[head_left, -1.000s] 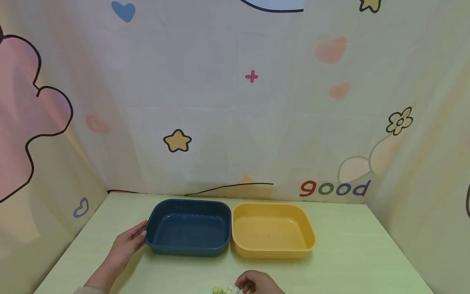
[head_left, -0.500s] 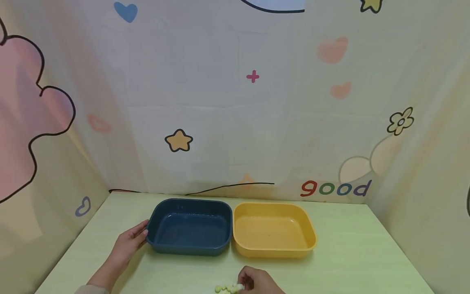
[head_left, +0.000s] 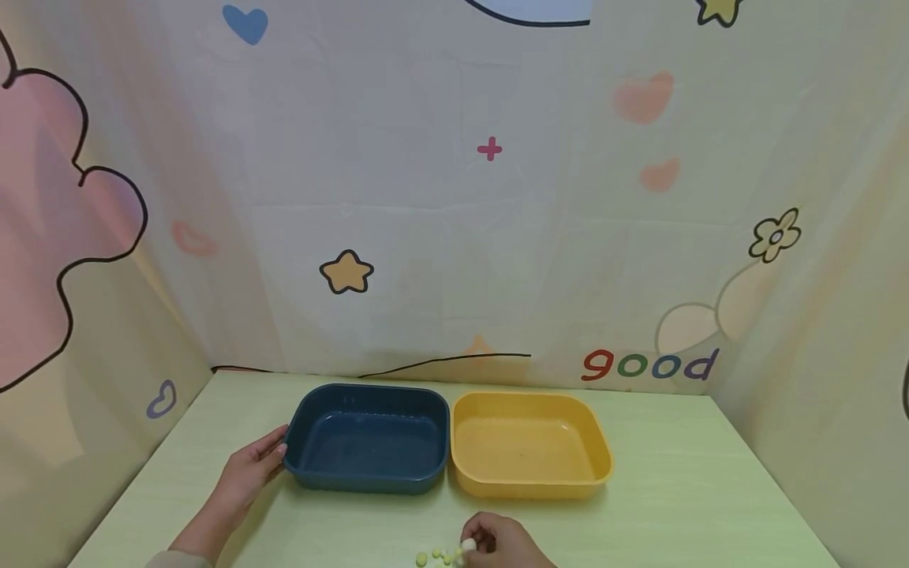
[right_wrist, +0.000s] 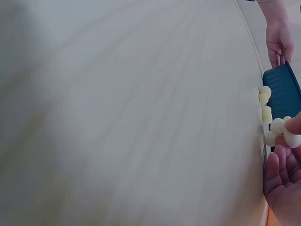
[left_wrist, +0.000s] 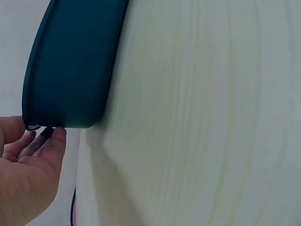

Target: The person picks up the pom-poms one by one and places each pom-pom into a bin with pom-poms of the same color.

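Observation:
A dark blue bin (head_left: 365, 442) stands at the left of the table, its long side toward me. My left hand (head_left: 245, 473) holds its left end; in the left wrist view the thumb lies at the rim and other fingertips touch the outer wall. My right hand (head_left: 506, 543) is low at the front, pinching a small white ball (head_left: 469, 544) between thumb and fingers. Next to it on the table lie several small pale yellow balls (head_left: 422, 559). In the right wrist view another white ball (right_wrist: 277, 126) sits beside the pinched one.
A yellow bin (head_left: 531, 446) stands right against the blue bin's right side. The pale green table (head_left: 667, 489) is enclosed by a printed cloth backdrop (head_left: 426, 197) at the back and sides.
My right hand has lifted slightly, and a white ball now shows at its fingertips. My left hand stays at the blue bin. The whole view has shifted a little.

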### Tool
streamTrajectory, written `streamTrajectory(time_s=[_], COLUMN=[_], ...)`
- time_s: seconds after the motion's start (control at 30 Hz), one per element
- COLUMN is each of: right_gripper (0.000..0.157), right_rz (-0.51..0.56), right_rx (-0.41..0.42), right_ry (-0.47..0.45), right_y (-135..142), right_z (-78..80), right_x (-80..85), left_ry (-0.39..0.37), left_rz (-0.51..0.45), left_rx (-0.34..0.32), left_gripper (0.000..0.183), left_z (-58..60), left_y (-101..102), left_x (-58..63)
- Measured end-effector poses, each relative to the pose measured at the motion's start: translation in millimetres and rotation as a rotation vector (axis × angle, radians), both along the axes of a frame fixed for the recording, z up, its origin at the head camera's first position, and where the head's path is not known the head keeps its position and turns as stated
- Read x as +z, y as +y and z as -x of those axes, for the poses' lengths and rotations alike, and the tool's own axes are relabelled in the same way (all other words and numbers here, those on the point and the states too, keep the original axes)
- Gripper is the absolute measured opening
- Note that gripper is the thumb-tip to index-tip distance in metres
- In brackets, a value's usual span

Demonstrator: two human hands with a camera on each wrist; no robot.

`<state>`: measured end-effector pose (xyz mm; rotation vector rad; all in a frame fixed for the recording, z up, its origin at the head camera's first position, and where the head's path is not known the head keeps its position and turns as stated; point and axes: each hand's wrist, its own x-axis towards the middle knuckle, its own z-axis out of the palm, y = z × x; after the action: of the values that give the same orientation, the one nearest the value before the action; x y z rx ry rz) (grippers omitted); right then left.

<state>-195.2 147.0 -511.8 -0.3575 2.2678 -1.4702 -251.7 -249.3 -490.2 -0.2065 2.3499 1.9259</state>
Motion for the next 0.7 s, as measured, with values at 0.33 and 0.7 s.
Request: streamTrajectory(time_s=[0.33, 0.7], right_gripper=[0.014, 0.017], right_rz=[0.006, 0.035], right_rx=[-0.025, -0.008], right_ry=[0.002, -0.023], right_y=[0.7, -2.3], right_z=[2.0, 2.8], right_x=[-3.1, 0.2], left_ry=[-0.002, -0.003], left_rz=[-0.006, -0.014], left_rx=[-0.002, -0.007], left_gripper=[0.051, 0.052], left_z=[1.3, 2.5], left_y=[-1.5, -3.1], left_x=[-1.7, -3.2])
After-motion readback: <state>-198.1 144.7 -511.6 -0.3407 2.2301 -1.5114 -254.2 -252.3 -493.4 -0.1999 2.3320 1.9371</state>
